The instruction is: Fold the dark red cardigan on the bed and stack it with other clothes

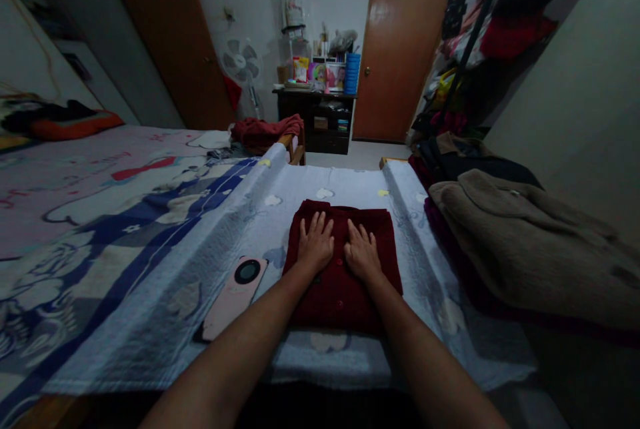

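A dark red garment with buttons (345,302) lies folded into a rough rectangle on the pale blue quilted cover (280,355). My left hand (317,243) rests flat on its upper left part, fingers spread. On the upper right part lies my right hand (362,250), palm down with the fingers apart and the thumb turned inward. Neither hand grips the cloth. Left of the garment, beside my left forearm, a pink phone (235,297) with a round black camera ring lies on the cover.
At the right a brown fleece garment (530,249) lies on other folded clothes. A patterned bed (130,209) spreads at the left. Behind are a red cloth (265,132), a fan (241,62), a dark cabinet (317,123) and hanging clothes (520,15).
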Tool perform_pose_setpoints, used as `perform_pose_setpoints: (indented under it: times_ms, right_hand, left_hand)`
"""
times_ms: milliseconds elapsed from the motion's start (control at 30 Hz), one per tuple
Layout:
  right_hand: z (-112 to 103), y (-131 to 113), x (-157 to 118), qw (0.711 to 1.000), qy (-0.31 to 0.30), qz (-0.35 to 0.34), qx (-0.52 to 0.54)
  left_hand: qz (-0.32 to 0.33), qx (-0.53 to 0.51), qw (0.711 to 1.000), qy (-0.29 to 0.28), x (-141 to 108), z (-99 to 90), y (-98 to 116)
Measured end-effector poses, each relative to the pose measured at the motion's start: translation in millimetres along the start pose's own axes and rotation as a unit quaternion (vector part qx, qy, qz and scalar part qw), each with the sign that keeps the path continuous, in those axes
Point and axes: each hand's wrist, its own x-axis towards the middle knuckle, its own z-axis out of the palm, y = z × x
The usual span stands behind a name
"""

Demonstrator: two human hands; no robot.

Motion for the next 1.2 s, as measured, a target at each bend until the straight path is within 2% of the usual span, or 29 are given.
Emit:
perform_pose_setpoints:
  times_ms: [167, 267, 467, 567, 700, 800, 867, 967, 1067, 1200]
  right_hand:
    - [0, -2, 0, 1.0, -0.024, -0.009, -0.001]
    - [2, -1, 0, 0.999, -0.026, -0.015, -0.014]
    - [3, 0, 0, 0.999, -0.024, -0.021, -0.013]
    - [2, 0, 0, 0.999, -0.023, -0.02, -0.01]
    - [-1, 1, 1, 1.0, -0.021, -0.016, 0.014]
    - [-3, 3, -1, 0.997, -0.034, -0.012, 0.061]
    - [-4, 3, -7, 0.994, -0.049, -0.031, 0.091]
    - [-4, 2, -16, 0.984, -0.087, -0.113, 0.108]
    - [-6, 3, -19, 0.975, -0.111, -0.169, 0.09]
    - [-7, 14, -7, 0.982, -0.086, -0.166, 0.029]
  left_hand:
    - [0.041, 0.023, 0.999, -0.024, 23, -3.7, -19]
    - [0.04, 0.022, 0.998, -0.048, 35, -3.1, -33]
    - [-0.089, -0.032, 0.987, -0.133, 48, 1.4, -46]
    - [-0.097, -0.004, 0.989, -0.113, 49, -7.1, -41]
    - [-0.039, 0.025, 0.997, -0.059, 29, -30.0, -21]
    - [0.0, 0.012, 0.997, -0.081, -4, -40.9, -6]
    - [0.01, 0.001, 0.995, -0.102, -27, -40.9, 0]
    - [0.004, -0.004, 0.994, -0.105, -52, -33.4, 2]
    - [0.002, 0.001, 0.997, -0.072, -59, -25.5, 2]
    - [-0.005, -0.004, 0.998, -0.063, -58, -22.8, 2]
